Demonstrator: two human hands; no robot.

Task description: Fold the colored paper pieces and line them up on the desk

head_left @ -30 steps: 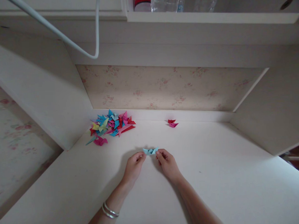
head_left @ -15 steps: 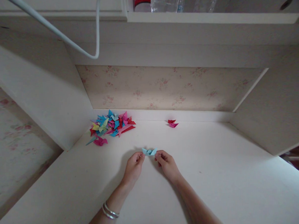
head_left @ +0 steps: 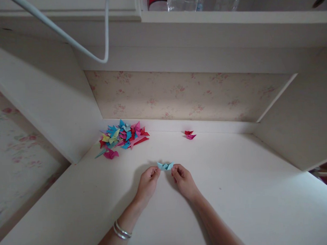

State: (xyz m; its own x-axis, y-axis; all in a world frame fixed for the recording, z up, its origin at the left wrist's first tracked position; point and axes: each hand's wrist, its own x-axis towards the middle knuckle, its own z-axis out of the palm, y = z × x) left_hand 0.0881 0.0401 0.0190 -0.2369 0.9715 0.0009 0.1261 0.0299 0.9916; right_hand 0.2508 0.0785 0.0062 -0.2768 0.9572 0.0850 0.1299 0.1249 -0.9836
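Observation:
A small light-blue folded paper piece (head_left: 165, 166) lies between my two hands over the white desk (head_left: 236, 205). My left hand (head_left: 147, 182) pinches its left end, fingers curled. My right hand (head_left: 183, 179) pinches its right end the same way. Silver bangles (head_left: 121, 231) circle my left wrist. Both forearms reach in from the bottom edge.
A heap of several folded paper pieces (head_left: 122, 136) in blue, pink, red and yellow sits in the back left corner. Two pink-red folded pieces (head_left: 189, 135) lie by the back wall. A white cable (head_left: 69, 38) hangs overhead. A shelf above holds a red can (head_left: 157, 0) and clear bottles (head_left: 186, 1).
Hands and blue piece stay almost in place; only slight shifts of the fingers and of the camera show.

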